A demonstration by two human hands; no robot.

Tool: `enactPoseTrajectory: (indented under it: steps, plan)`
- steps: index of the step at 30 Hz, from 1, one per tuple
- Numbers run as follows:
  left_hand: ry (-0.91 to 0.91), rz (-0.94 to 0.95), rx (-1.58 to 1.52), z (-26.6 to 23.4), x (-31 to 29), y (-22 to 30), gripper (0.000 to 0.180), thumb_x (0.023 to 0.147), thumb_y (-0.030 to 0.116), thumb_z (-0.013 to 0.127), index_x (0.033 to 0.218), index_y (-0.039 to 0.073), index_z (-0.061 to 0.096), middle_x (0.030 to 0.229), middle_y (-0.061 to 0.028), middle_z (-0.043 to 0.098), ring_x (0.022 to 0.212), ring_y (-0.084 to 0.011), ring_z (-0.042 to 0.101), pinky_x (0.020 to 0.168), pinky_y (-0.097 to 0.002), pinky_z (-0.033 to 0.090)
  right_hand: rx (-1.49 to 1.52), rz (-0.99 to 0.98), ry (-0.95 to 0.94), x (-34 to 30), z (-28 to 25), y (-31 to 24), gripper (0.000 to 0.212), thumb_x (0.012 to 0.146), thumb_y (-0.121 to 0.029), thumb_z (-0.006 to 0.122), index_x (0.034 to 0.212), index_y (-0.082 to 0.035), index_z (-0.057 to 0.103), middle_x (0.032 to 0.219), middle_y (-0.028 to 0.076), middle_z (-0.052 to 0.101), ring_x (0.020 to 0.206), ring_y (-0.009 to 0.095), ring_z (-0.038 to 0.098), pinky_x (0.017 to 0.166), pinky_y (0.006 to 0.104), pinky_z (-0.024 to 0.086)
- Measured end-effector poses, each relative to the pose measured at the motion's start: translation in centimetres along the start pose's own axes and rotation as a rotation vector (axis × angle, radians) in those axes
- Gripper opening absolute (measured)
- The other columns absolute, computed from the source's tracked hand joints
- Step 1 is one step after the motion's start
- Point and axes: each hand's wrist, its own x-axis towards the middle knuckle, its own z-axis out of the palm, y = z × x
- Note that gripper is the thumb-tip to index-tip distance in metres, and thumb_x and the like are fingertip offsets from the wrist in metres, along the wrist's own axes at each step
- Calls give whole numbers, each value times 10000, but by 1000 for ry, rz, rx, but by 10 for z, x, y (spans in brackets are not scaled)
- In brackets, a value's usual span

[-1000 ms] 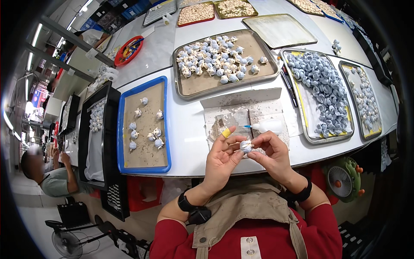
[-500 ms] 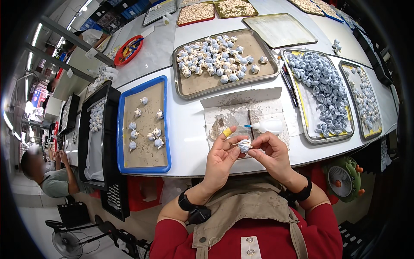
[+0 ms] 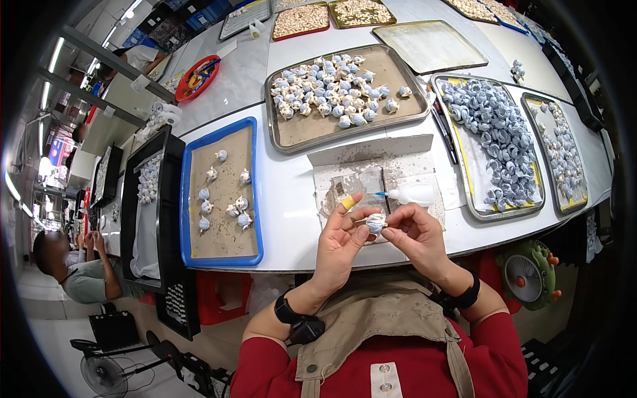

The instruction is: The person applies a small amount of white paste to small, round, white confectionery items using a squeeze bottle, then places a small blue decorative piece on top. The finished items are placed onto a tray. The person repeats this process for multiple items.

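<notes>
A small round blue-and-cream figurine piece (image 3: 375, 223) is pinched between the fingertips of both my hands, above the table's near edge. My left hand (image 3: 337, 249) grips its left side, with the yellow-wrapped index finger raised off it. From the right, the thumb and fingers of my right hand (image 3: 419, 237) close on the piece. Just beyond my hands, a white squeeze bottle (image 3: 417, 194) with a blue needle tip lies on a stained, folded sheet of cardboard (image 3: 358, 154). At left, a blue-rimmed tray (image 3: 186, 199) holds several similar pieces.
Many similar pieces fill part of a metal tray (image 3: 401, 74) ahead. To the right stand a tray of blue shell-like parts (image 3: 494, 146) and a narrower tray of pieces (image 3: 563, 152). Dark pen-like tools (image 3: 446, 136) lie between trays. A black crate (image 3: 136, 222) stands left; a green fan (image 3: 527, 275) is below right.
The held piece has turned slightly between my fingertips. Both hands stay in nearly the same place.
</notes>
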Motion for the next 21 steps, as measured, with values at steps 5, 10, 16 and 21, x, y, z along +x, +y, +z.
enactPoseTrajectory:
  steps: [5, 10, 16, 21]
  plan:
    - [-6, 0, -28, 2, 0, 0, 547, 896, 47, 563, 1375, 39, 298, 1195, -148, 535, 1032, -173, 570, 874, -299, 496, -84, -51, -4, 0, -1, 0, 173, 843, -12, 635, 987, 14, 542, 942, 57, 573, 890, 117, 578, 806, 257, 485]
    - [-11, 23, -33, 1, -1, -2, 577, 871, -47, 545, 1382, 30, 288, 1189, -123, 504, 1058, -179, 550, 915, -306, 476, -106, -107, 11, 2, 1, 2, 215, 829, -3, 643, 1022, 15, 549, 966, 70, 555, 941, 136, 579, 820, 267, 491]
    - [-8, 24, -30, 0, -4, -6, 612, 844, -103, 543, 1385, 15, 284, 1163, -91, 479, 1065, -178, 537, 938, -306, 464, -176, -184, 8, 4, 2, 3, 293, 811, -9, 659, 1086, 6, 560, 1030, 88, 561, 966, 160, 581, 836, 282, 490]
    - [33, 23, 11, 1, -7, -4, 549, 857, -65, 563, 1353, -8, 335, 1116, -85, 514, 1016, -162, 557, 909, -298, 478, -285, -208, -38, 5, -4, 3, 332, 791, -27, 677, 1105, 0, 574, 1057, 107, 589, 950, 186, 590, 821, 294, 484]
